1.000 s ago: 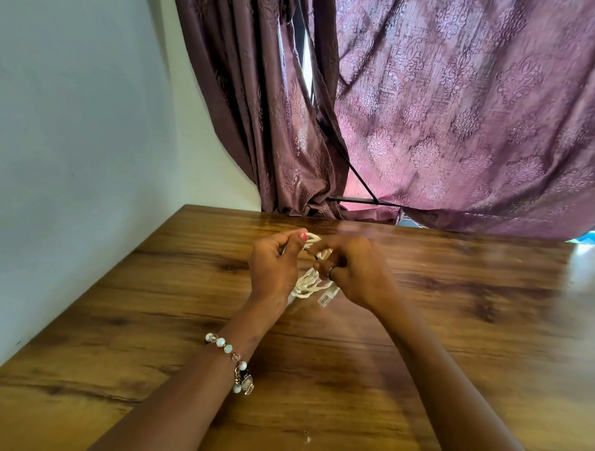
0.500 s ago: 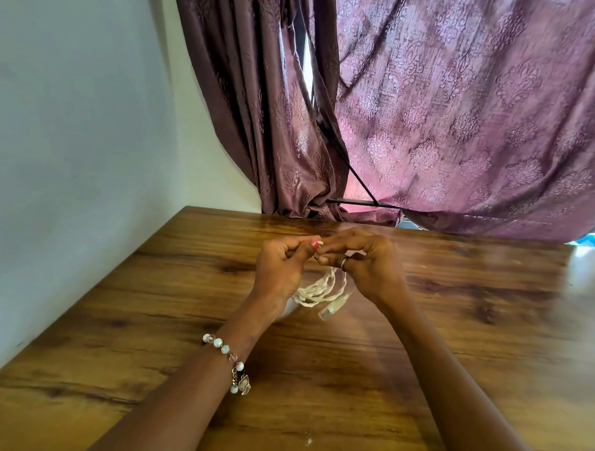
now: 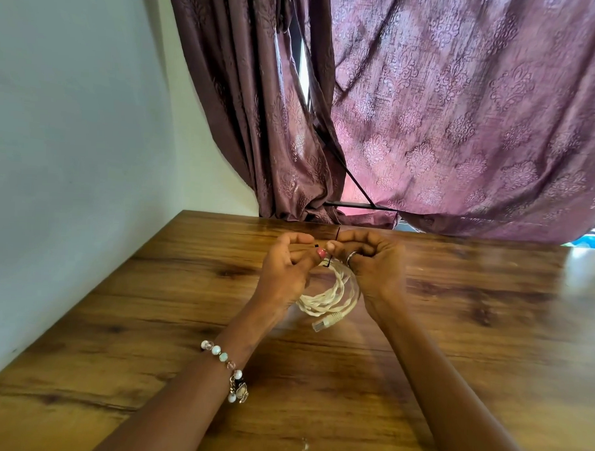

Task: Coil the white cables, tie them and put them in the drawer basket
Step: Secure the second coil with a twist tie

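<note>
The white cable coil (image 3: 334, 295) looks light and springy, so your left hand (image 3: 283, 276) and right hand (image 3: 376, 266) pinch the thin black tie (image 3: 328, 262) at its top with curled fingers.

We see a glossy wood-grain tabletop (image 3: 455, 334); patterned cloth curtains (image 3: 464, 130), faintly shiny; a smooth white plastic-coated cable (image 3: 334, 298); a matt painted wall (image 3: 71, 147).

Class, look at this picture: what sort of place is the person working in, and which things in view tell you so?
Probably a room in a home. A patterned purple curtain hangs over a window, a wooden table stands against a plain wall, and there are no workshop or office fittings in view.
</note>
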